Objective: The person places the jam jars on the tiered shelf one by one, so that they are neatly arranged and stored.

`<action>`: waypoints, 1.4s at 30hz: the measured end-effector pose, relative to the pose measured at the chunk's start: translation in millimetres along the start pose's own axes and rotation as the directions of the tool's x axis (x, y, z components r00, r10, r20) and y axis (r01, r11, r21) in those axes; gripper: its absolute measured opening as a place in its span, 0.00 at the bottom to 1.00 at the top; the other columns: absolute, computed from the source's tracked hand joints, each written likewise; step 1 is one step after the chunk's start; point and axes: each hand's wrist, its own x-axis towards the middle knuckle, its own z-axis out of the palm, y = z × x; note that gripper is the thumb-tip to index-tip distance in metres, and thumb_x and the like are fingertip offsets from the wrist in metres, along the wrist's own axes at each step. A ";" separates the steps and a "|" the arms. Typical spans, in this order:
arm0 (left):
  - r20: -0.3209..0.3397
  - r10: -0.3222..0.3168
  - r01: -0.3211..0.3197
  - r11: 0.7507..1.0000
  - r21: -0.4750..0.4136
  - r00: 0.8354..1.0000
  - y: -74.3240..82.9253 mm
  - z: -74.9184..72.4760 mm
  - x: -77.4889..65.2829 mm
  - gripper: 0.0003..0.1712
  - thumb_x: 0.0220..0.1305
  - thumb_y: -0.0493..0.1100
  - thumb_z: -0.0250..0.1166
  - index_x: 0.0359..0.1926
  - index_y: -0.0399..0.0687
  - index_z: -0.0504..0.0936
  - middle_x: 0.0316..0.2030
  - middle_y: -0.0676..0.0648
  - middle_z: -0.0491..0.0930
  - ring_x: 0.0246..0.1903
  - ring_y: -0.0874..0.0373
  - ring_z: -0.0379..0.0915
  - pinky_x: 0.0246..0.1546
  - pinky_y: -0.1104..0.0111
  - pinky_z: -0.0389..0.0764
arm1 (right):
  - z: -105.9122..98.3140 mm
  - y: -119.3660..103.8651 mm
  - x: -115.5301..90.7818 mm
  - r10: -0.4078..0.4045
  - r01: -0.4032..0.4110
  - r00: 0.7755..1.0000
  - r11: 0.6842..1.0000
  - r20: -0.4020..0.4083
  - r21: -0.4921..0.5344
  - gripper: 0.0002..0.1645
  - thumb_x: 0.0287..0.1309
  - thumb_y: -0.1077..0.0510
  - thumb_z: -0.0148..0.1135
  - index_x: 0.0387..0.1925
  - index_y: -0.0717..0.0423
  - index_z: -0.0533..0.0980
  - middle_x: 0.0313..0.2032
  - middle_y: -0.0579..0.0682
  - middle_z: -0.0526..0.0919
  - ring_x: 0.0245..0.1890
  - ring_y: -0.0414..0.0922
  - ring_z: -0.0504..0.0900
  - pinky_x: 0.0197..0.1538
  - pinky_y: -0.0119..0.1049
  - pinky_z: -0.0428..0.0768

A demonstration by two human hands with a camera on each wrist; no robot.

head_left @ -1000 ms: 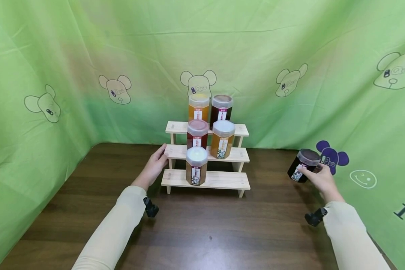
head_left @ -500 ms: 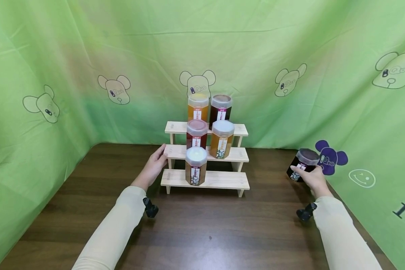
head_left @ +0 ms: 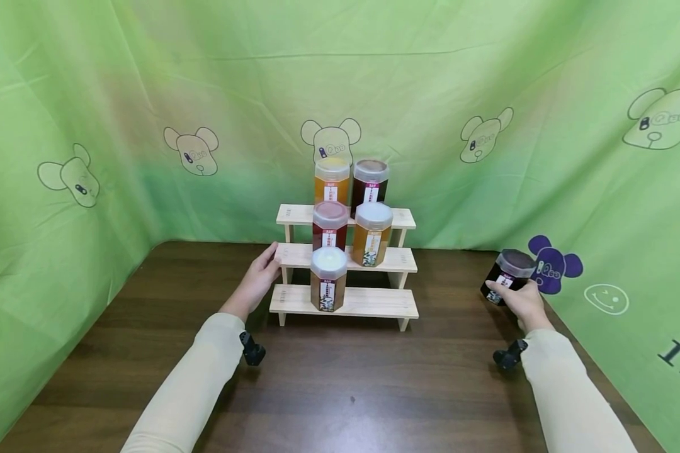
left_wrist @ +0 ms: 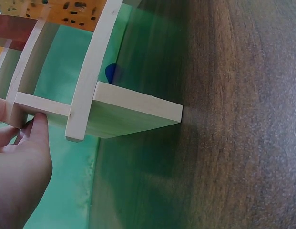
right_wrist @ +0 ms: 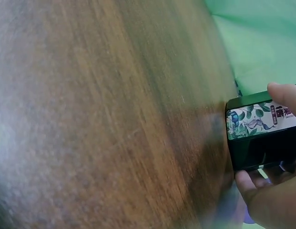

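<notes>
My left hand (head_left: 256, 282) grips the left end of the middle step of a three-step wooden display stand (head_left: 382, 302). In the left wrist view the fingers (left_wrist: 39, 131) wrap round that end of the wood. At the table's right side, my right hand (head_left: 526, 305) holds a dark hexagonal jar (head_left: 494, 277) with a clear lid, thumb across its label. The right wrist view shows the jar (right_wrist: 262, 148) with its base right at the tabletop, thumb on one side and fingers on the other.
On the stand's top step are a yellow jar (head_left: 324, 189) and a dark jar (head_left: 359, 192). A red jar (head_left: 320, 236) and an amber jar (head_left: 362, 244) occupy the middle step, a brown jar (head_left: 317, 292) the lowest. Green cloth (head_left: 249, 82) hangs behind the brown table (head_left: 294, 390).
My right hand and forearm have shifted left, and the thumb lies further left across the dark jar. That jar has barely moved. My left hand keeps its grip on the stand.
</notes>
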 end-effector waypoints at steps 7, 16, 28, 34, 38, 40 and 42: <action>0.000 0.000 0.000 1.000 0.007 1.000 -0.4 -0.1 0.4 0.32 0.82 0.38 0.41 0.80 0.40 0.42 0.78 0.39 0.42 0.74 0.47 0.48 0.72 0.57 0.58 | -0.5 1.9 -0.7 -0.008 0.007 1.000 0.999 -0.023 -0.031 0.48 0.64 0.44 0.65 0.69 0.72 0.56 0.61 0.67 0.68 0.51 0.51 0.70 0.46 0.29 0.73; -0.007 -0.001 0.001 1.000 0.003 1.000 -0.2 0.6 -0.3 0.32 0.82 0.37 0.41 0.80 0.40 0.42 0.78 0.38 0.42 0.74 0.46 0.48 0.72 0.57 0.58 | -3.5 2.7 -1.0 -0.018 0.017 1.000 0.997 -0.015 -0.079 0.50 0.64 0.41 0.65 0.68 0.74 0.58 0.60 0.72 0.68 0.55 0.58 0.71 0.49 0.37 0.76; -0.007 0.001 -0.001 1.000 -0.008 1.000 0.3 0.7 -0.1 0.32 0.82 0.37 0.40 0.80 0.39 0.42 0.78 0.38 0.43 0.74 0.47 0.48 0.72 0.57 0.58 | -5.6 1.8 -1.5 0.006 -0.008 1.000 0.993 -0.014 -0.118 0.47 0.63 0.38 0.65 0.63 0.73 0.63 0.56 0.69 0.71 0.48 0.53 0.73 0.41 0.32 0.75; -0.005 0.004 -0.004 1.000 0.002 1.000 0.9 0.1 -0.1 0.32 0.82 0.37 0.41 0.80 0.40 0.42 0.78 0.38 0.42 0.75 0.47 0.47 0.73 0.57 0.58 | -7.2 0.1 -1.8 -0.027 0.025 1.000 0.993 -0.014 -0.111 0.48 0.62 0.38 0.66 0.63 0.73 0.63 0.56 0.68 0.71 0.47 0.51 0.72 0.39 0.28 0.73; -0.002 0.005 -0.005 1.000 0.002 1.000 0.6 0.2 0.6 0.32 0.82 0.38 0.41 0.80 0.40 0.42 0.78 0.39 0.42 0.75 0.47 0.47 0.73 0.57 0.58 | -8.9 -5.9 -5.0 -0.092 0.088 0.996 0.987 -0.019 -0.134 0.47 0.62 0.39 0.66 0.63 0.73 0.63 0.55 0.70 0.72 0.49 0.55 0.73 0.42 0.31 0.74; 0.001 0.005 -0.005 1.000 0.001 1.000 0.2 0.2 0.7 0.32 0.82 0.38 0.41 0.80 0.40 0.42 0.78 0.39 0.42 0.75 0.47 0.47 0.73 0.57 0.58 | -9.9 -9.2 -6.7 -0.126 0.119 0.991 0.979 -0.034 -0.163 0.46 0.62 0.39 0.67 0.62 0.73 0.65 0.53 0.70 0.73 0.49 0.57 0.73 0.42 0.33 0.73; 0.006 0.011 -0.011 1.000 0.001 1.000 0.0 0.1 0.4 0.32 0.82 0.37 0.40 0.80 0.39 0.42 0.78 0.38 0.42 0.75 0.47 0.47 0.73 0.56 0.58 | -11.1 -12.9 -8.8 -0.154 0.143 0.987 0.971 -0.043 -0.190 0.45 0.61 0.39 0.67 0.61 0.73 0.66 0.52 0.71 0.75 0.49 0.58 0.74 0.42 0.36 0.73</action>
